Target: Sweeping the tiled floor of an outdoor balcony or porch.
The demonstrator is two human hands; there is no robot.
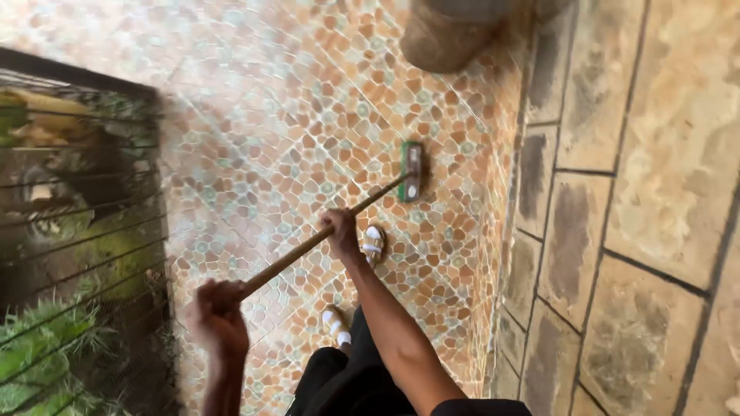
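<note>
A long wooden handle (pixel 362 208) runs from lower left up to a green scrubbing brush head (pixel 412 171) that rests on the pebble-patterned tiled floor (pixel 308 108). My right hand (pixel 341 231) grips the handle about midway, just above my sandalled foot (pixel 374 243). My left hand (pixel 218 316) grips the handle's near end, low on the left and blurred. My other foot (pixel 336 324) shows below, beside my dark trousers.
A black metal railing (pixel 85 216) with grass and plants behind it borders the floor on the left. A stone-block wall (pixel 632 208) rises on the right. A brown rounded object (pixel 443 35) sits at the top, near the wall.
</note>
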